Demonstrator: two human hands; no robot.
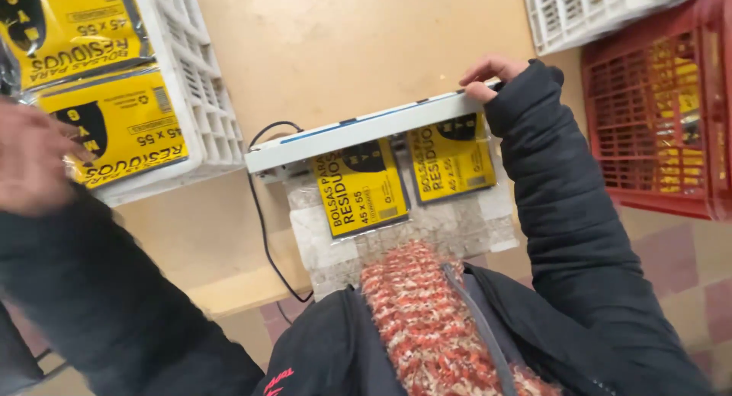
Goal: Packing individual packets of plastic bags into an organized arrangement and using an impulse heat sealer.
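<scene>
Already two yellow packets point(404, 178) lie under the sealer bar point(366, 129), right hand point(488, 74) fingers curled gripping its end; left hand point(30, 156) blurred, grip unclear, beside a filled white crate point(202, 98)

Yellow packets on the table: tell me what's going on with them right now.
A person in a dark jacket stands at a tan table. Their right hand rests on the far end of a long white bar of a bench machine, which lies across two yellow packets set side by side on a pale pad. Their left hand, blurred, is by a white crate that holds more yellow packets. A red crate stands to the right.
</scene>
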